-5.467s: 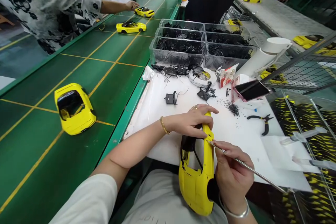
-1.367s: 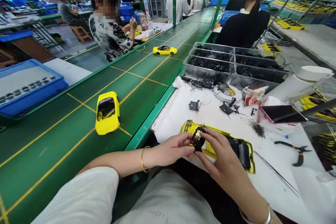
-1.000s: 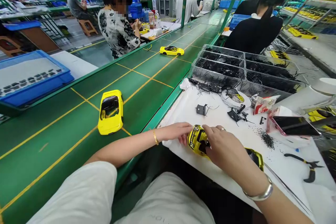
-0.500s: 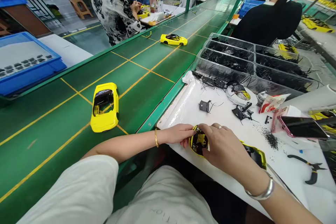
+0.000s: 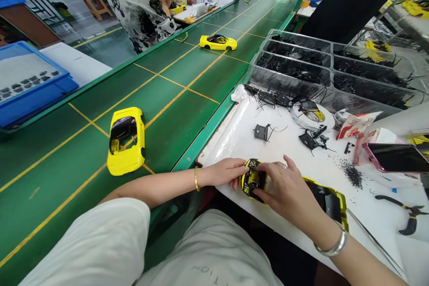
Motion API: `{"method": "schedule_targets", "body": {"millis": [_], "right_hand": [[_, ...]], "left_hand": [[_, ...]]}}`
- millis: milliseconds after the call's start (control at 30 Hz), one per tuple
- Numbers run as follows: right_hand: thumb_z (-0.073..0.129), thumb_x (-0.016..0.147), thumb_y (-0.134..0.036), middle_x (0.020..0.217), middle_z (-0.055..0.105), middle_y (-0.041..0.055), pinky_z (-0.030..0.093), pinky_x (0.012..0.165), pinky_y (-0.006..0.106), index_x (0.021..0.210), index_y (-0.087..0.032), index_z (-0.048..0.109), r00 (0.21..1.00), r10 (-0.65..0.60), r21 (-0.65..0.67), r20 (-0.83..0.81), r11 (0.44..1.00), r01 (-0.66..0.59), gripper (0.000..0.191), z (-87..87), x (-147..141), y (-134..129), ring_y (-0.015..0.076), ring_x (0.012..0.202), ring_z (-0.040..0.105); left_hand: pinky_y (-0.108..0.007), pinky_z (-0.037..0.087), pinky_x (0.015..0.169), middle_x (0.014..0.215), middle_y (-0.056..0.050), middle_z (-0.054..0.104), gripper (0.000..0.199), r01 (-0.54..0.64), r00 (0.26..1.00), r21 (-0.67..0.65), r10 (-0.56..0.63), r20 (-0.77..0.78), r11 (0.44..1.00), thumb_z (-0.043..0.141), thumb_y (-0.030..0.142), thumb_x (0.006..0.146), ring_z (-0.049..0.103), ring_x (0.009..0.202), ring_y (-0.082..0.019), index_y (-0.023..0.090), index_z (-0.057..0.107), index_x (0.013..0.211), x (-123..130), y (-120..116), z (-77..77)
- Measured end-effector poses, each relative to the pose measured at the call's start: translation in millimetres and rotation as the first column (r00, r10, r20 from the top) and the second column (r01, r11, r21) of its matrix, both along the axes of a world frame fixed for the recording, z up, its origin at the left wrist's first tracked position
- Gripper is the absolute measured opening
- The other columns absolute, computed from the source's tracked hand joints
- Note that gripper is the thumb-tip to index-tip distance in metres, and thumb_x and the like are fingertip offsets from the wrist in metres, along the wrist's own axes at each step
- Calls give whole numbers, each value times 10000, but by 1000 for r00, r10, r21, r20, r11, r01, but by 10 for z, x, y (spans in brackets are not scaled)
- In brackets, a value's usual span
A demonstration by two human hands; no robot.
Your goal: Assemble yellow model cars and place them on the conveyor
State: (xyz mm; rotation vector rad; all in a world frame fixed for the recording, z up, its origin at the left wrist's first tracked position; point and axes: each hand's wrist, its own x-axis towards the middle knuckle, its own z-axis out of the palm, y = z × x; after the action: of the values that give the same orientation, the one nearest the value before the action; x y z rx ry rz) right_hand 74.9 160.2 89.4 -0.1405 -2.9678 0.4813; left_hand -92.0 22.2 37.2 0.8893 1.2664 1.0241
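Observation:
A yellow toy car body [image 5: 247, 187] with a black interior is held over the near edge of the white table. My left hand [image 5: 231, 172] grips its left end, thumb on top and fingertips curled below. On its right side, my right hand [image 5: 284, 183] has thumb and forefinger against the opening, the other fingers raised. Whether a small part sits between those fingertips cannot be made out. More yellow-edged bodywork with a black inside [image 5: 330, 203] lies just right of my right hand; my hand hides whether the two pieces join.
Two yellow cars, a near one [image 5: 126, 161] and a far one [image 5: 219, 44], stand on the green conveyor [image 5: 174, 111]. A clear divided tray [image 5: 291, 81] holds black parts. Around the table are a grey-black part [image 5: 261, 132], a phone [image 5: 398, 157], cutting pliers [image 5: 410, 214] and black granules [image 5: 351, 174]. Co-workers sit beyond.
My right hand's fingers have lifted and spread a little, showing more of the car body's interior. The view has shifted slightly. My left hand keeps its grip.

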Motion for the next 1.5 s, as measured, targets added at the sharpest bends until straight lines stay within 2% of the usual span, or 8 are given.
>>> {"method": "schedule_targets", "body": {"millis": [333,600,767,800,867,1033,1100,1500], "right_hand": [[734,781,-224,903,669,17,330,1088,564,1029,-203,472,985,62,-44,-164,997,-70,362,-114,51,50,201,803,631],[822,708,-239,867,680,57,409,1044,570,1017,-158,575,997,58,16,41,998,-59,405,-18,-180,27,245,825,662],[657,876,-294,1198,632,130,481,980,500,1173,-220,576,973,-122,-79,-196,991,108,316,113,524,-292,309,1123,604],[619,907,-330,1097,665,114,539,864,423,1118,-233,597,931,-261,-180,-256,959,220,233,92,740,-364,277,990,653],[563,938,-408,844,686,56,534,603,308,937,-247,631,892,-449,-398,-50,828,394,174,-4,1116,-490,208,691,655],[417,958,-588,615,624,20,492,583,290,759,-220,532,751,-440,-734,492,254,630,434,-337,1345,-701,184,586,580],[424,944,-620,552,570,1,444,548,285,737,-221,491,705,-475,-752,527,126,647,454,-416,1279,-744,174,551,537],[411,914,-696,522,484,-12,311,448,254,674,-201,476,747,-503,-832,434,93,547,554,-758,1267,-823,133,494,439]], "left_hand": [[-254,444,520,583,15,560,581,-21,999,-16,22,34,1000,478,706,866,557,514,-130,140,538,982,22,-27,-1],[-239,445,499,559,11,594,493,-9,1000,-94,8,-9,996,498,647,876,594,502,-133,158,497,941,-40,72,19],[-210,443,490,662,-13,670,407,146,989,-251,-142,33,957,560,567,882,644,536,-130,172,466,913,38,-185,229],[-205,448,489,689,-22,677,416,199,980,-286,-194,48,937,541,577,891,641,534,-121,165,485,907,70,-257,268],[-192,450,480,716,-32,671,442,244,967,-332,-252,19,911,478,589,920,625,527,-100,151,524,882,144,-345,320],[-194,462,487,699,3,632,294,244,968,-315,-248,26,917,510,446,936,630,539,-102,158,523,881,370,-112,250],[-211,457,482,625,18,609,241,294,956,-290,-274,109,911,551,399,913,622,519,-121,163,513,879,459,13,184],[-236,477,511,679,29,552,385,189,981,-193,-193,1,963,559,537,865,547,518,-103,163,509,942,623,-121,4]]}}
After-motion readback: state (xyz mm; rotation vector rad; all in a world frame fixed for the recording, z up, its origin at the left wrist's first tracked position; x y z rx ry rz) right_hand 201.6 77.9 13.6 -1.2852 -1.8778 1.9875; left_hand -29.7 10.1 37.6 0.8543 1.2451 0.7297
